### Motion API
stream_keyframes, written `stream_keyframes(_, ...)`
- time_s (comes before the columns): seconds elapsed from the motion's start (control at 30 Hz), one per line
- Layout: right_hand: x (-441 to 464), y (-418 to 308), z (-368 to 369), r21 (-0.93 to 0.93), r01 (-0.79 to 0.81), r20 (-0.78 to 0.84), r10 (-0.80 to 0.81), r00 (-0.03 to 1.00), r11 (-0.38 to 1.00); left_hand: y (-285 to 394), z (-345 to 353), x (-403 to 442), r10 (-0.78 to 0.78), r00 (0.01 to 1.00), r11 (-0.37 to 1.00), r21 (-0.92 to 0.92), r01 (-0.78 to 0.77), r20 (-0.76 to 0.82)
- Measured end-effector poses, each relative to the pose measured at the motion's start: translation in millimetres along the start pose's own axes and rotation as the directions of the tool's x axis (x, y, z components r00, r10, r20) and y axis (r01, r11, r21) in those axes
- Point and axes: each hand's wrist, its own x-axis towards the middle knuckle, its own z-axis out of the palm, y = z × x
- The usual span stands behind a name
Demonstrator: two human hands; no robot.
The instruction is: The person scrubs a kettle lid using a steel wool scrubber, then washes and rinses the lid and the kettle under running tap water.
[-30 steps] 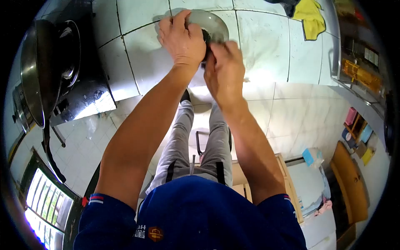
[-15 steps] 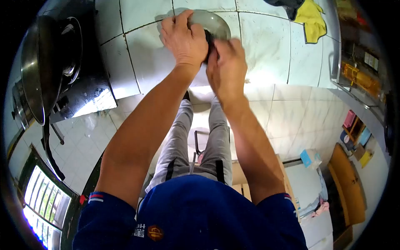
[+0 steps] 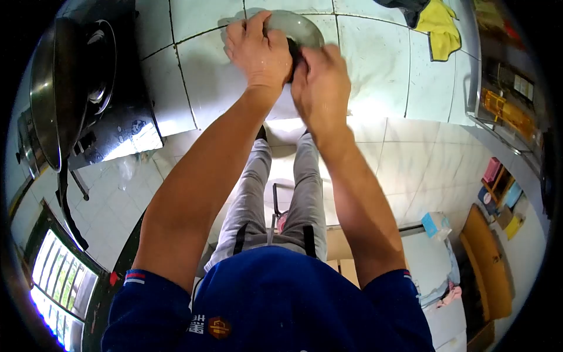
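On the tiled counter, a round, pale grey, see-through lid or dish lies partly under my hands; I cannot tell which it is. My left hand grips it at the left side, thumb on top and fingers curled over the edge. Against its near right part, my right hand is closed round a dark, rough-looking pad, mostly hidden between the two hands. The right fingertips are smeared by motion.
A yellow and grey cloth lies at the counter's far right. To the left, a pan with a long black handle stands on the black stove. A shelf unit with a metal rail borders the right side.
My right hand has shifted slightly up and to the right with the dark pad. The left hand keeps its hold on the round lid or dish.
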Motion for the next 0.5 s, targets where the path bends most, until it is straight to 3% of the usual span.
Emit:
stream_keyframes(0.4, 27.5, 6.1, 8.0, -0.026, 0.088, -0.034, -0.089, 0.995, 0.996, -11.0, -3.2, -9.6, 0.103, 0.995, 0.995, 0.013, -0.103, -0.006)
stream_keyframes(0.5, 12.1, -2.2, -7.2, 0.003, 0.013, 0.036, -0.013, 0.999, 1.000, -6.8, -4.9, -4.0, 0.100, 0.995, 0.995, 0.002, -0.100, 0.012)
